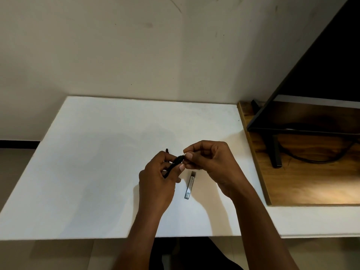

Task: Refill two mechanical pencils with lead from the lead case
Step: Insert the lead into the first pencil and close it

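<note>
My left hand (pixel 157 180) grips a black mechanical pencil (pixel 172 165) above the white table (pixel 87 172), its top end pointing up and right. My right hand (pixel 210 162) pinches a small white piece (pixel 184 153), seemingly the pencil's eraser or cap, right at that top end. A second black pencil (pixel 167 151) lies on the table behind my left hand, mostly hidden by it. The slim lead case (pixel 190 185) lies flat on the table between my two hands, its long side running toward me.
A wooden board (pixel 311 182) lies on the right part of the table, carrying a dark monitor (pixel 321 65), its stand (pixel 275 152) and a black cable (pixel 311 160). A pale wall (pixel 136 45) rises behind the table.
</note>
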The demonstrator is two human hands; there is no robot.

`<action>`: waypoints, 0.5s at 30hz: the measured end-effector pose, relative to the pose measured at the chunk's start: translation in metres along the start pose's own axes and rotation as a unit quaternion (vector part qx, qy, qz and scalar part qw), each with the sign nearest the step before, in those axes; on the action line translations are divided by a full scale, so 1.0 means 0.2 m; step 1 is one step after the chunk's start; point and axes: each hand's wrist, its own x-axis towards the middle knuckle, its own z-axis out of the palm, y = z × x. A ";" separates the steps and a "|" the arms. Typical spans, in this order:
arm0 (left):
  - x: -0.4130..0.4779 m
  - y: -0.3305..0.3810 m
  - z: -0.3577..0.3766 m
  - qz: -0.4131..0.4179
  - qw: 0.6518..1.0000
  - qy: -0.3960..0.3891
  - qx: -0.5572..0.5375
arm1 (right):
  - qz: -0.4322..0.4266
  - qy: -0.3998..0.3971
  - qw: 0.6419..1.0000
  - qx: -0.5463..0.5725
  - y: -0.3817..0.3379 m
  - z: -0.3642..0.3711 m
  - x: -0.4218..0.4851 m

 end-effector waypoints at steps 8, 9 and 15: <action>-0.01 -0.01 0.00 0.039 0.997 0.004 0.060 | -0.005 -0.002 0.994 -0.105 0.00 -0.01 0.00; -0.01 -0.01 0.00 0.042 0.997 0.002 0.068 | -0.005 -0.004 0.994 -0.112 0.00 -0.01 0.00; -0.01 -0.02 -0.01 0.053 0.994 0.010 0.092 | -0.011 -0.016 0.992 -0.128 0.00 -0.01 0.00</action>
